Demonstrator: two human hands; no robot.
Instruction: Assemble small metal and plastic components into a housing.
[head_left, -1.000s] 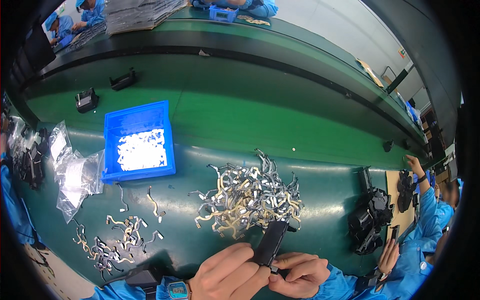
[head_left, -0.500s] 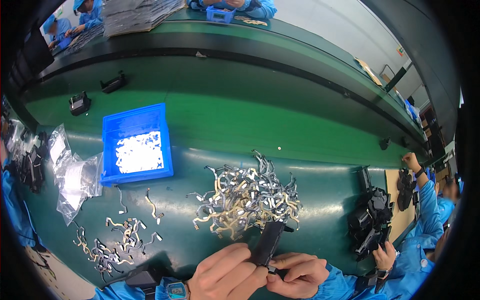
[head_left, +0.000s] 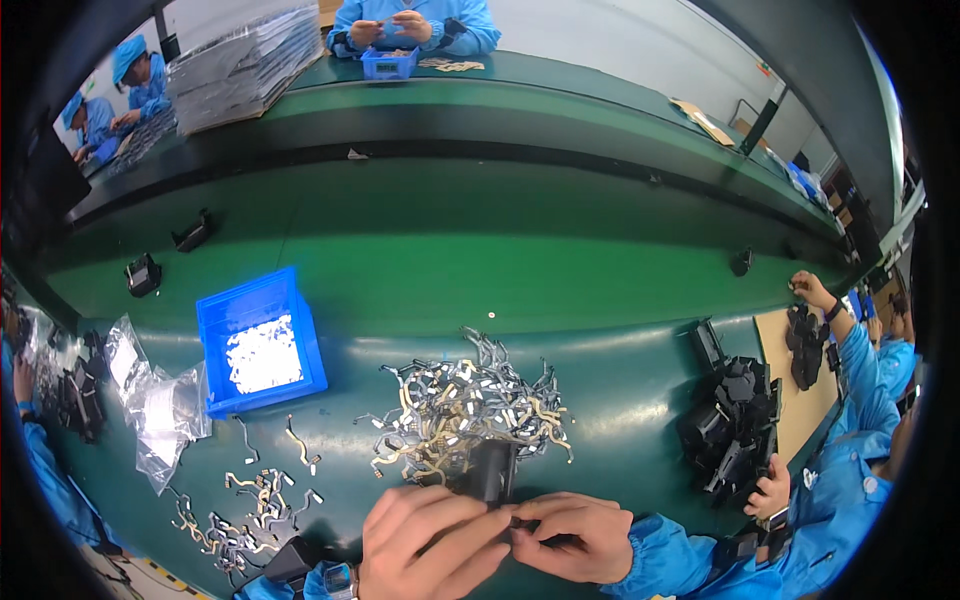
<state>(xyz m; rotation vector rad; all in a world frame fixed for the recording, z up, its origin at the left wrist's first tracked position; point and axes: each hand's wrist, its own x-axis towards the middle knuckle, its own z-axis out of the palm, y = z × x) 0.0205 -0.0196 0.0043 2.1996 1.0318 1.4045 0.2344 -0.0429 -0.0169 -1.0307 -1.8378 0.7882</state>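
My left hand (head_left: 430, 540) is wrapped round a black plastic housing (head_left: 494, 468), which stands tilted up in front of the cable pile. Pressed together at the housing's lower end are the fingertips of my right hand (head_left: 578, 538); whatever they pinch is hidden. Just beyond lies a large heap of short grey and yellow cables with white connectors (head_left: 450, 400). A smaller scatter of the same cables (head_left: 245, 515) is on the table to the left. Behind it stands a blue bin (head_left: 268, 401) with many small white pieces (head_left: 262, 355) inside.
Clear plastic bags (head_left: 170, 420) lie left of the bin. Black housings (head_left: 735, 425) are piled at right beside cardboard (head_left: 785, 350), where a co-worker's hand (head_left: 768, 488) rests. Two black parts (head_left: 143, 275) sit far left. Another person (head_left: 415, 25) works across the bench.
The view has tilted upward, so the bench sits lower in the picture. My hands stay together on the housing, which now stands more upright. A small pale piece at my right fingertips is now hidden.
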